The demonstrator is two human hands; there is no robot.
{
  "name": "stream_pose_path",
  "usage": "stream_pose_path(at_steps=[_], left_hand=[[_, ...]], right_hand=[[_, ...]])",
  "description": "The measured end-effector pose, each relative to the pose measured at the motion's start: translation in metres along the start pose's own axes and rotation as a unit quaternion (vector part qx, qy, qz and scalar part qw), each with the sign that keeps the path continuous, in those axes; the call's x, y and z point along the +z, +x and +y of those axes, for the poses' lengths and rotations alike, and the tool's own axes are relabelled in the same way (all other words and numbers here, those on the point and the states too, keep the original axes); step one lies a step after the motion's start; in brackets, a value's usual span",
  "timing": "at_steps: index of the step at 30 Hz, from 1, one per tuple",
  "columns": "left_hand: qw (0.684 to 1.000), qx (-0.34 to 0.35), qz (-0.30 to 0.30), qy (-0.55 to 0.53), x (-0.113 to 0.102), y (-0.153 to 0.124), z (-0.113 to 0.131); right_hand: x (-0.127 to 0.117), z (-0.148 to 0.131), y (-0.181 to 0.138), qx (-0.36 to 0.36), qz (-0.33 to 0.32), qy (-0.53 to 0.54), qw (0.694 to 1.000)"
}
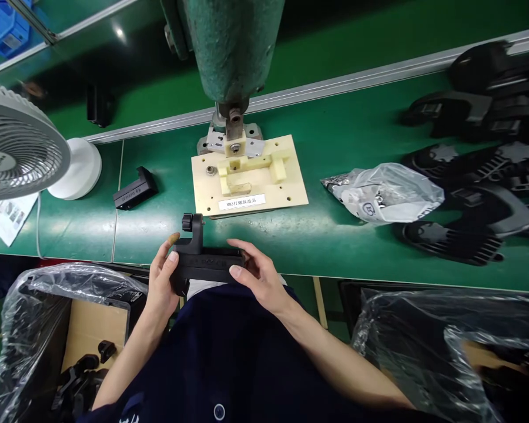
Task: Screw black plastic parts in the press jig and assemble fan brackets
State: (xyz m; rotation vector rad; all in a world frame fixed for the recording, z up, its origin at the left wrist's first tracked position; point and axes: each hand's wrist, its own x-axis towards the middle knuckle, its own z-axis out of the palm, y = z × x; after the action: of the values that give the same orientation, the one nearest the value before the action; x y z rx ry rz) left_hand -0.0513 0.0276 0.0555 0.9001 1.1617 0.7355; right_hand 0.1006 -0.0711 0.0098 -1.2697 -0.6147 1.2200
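Note:
A black plastic bracket [209,264] with an upright arm and a ribbed knob at its left end is held level in front of my body. My left hand [162,276] grips its left end, thumb on the near face. At the right end, my right hand [262,276] has its thumb on the near edge, with the fingers partly hidden behind. Beyond the bracket, a cream fixture plate [291,188] with raised blocks and a printed label lies under a green press [235,53]. Another black plastic part [136,189] rests on the bench to the left.
A fan [22,147] stands at the left. To the right are a clear plastic bag of small metal parts [383,194] and several black molded parts [458,235]. Plastic-lined bins [92,270] holding black parts flank my body below the green bench [335,252].

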Motion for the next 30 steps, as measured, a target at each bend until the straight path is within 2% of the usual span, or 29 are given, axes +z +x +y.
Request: stream_pose_path(at_steps=[5, 11, 23, 28, 30], left_hand=[[1.0, 0.018, -0.001, -0.005, 0.001, -0.001, 0.001], [0.999, 0.03, -0.016, -0.017, 0.0, -0.003, 0.003], [0.999, 0.036, -0.034, 0.022, -0.002, -0.006, 0.003], [0.997, 0.01, -0.036, 0.06, -0.014, -0.015, 0.0], [0.996, 0.007, -0.034, 0.077, -0.015, -0.017, -0.002]], right_hand=[[0.0, 0.009, 0.003, 0.067, 0.003, 0.137, 0.988], [0.0, 0.009, 0.004, 0.064, 0.005, 0.153, 0.986], [-0.002, 0.008, 0.0, 0.044, -0.015, 0.123, 0.991], [-0.009, -0.012, -0.01, 0.015, -0.088, 0.015, 0.996], [-0.012, -0.018, -0.015, -0.003, -0.099, -0.006, 0.995]])
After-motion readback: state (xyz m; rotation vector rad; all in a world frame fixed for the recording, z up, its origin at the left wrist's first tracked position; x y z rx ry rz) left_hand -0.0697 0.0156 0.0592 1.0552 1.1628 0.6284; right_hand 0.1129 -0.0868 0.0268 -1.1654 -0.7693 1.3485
